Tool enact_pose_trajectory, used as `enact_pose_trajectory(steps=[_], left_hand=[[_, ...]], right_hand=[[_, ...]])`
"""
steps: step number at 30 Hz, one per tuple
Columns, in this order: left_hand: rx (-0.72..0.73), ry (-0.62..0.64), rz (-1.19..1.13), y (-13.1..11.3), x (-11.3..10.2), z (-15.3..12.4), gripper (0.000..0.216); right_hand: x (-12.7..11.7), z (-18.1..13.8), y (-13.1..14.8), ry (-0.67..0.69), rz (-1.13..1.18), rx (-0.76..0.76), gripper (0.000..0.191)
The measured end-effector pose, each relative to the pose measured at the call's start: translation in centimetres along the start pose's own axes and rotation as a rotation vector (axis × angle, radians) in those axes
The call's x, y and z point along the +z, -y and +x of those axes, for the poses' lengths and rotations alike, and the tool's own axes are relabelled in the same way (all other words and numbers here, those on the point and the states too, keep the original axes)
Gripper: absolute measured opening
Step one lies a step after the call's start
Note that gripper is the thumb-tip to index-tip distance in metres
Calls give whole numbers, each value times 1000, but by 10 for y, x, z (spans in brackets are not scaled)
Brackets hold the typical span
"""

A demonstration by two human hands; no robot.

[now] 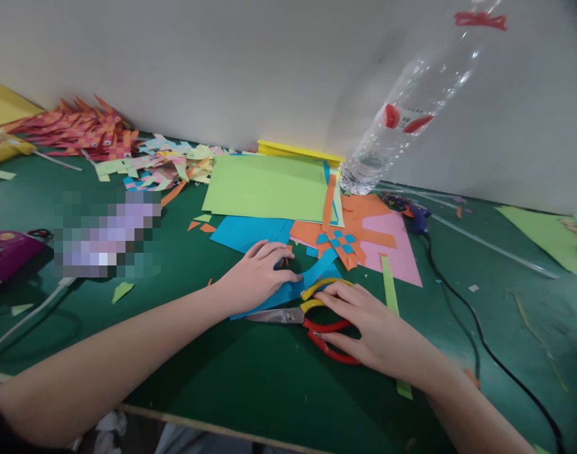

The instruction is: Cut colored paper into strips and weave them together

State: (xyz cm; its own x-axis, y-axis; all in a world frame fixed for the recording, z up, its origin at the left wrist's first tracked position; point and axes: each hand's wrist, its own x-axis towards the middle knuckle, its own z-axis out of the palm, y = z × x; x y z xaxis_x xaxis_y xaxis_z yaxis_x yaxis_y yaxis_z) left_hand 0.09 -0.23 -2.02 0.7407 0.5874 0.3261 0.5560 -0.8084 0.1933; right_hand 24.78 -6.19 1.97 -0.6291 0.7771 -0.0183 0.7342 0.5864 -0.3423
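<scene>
My left hand (257,274) lies flat on a blue paper strip (288,291) on the green table (250,378), fingers stretched out and holding it down. My right hand (368,325) rests on the red and yellow handles of a pair of scissors (311,318), fingers spread over them; the blades point left, closed, under the strip's near edge. Just beyond the hands lies a small woven patch of orange and blue strips (339,244).
Green (269,188), blue (248,232), orange and pink (392,249) paper sheets lie behind. A clear plastic bottle (406,113) stands by the wall. A glue gun (413,213) with a black cable (477,328) is at right. Woven paper pieces (89,132) pile at back left.
</scene>
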Motion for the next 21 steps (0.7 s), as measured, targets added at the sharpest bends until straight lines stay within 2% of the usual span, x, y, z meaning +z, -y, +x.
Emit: enact_pose_trajectory(steps=[10, 17, 21], left_hand=[[-3, 20, 3, 0, 0, 1, 26], [-2, 14, 3, 1, 1, 0, 28], [1, 18, 12, 0, 0, 1, 26]], right_hand=[[2, 1, 2, -20, -17, -7, 41], [2, -2, 2, 49, -19, -7, 43], [5, 1, 7, 21, -37, -2, 43]])
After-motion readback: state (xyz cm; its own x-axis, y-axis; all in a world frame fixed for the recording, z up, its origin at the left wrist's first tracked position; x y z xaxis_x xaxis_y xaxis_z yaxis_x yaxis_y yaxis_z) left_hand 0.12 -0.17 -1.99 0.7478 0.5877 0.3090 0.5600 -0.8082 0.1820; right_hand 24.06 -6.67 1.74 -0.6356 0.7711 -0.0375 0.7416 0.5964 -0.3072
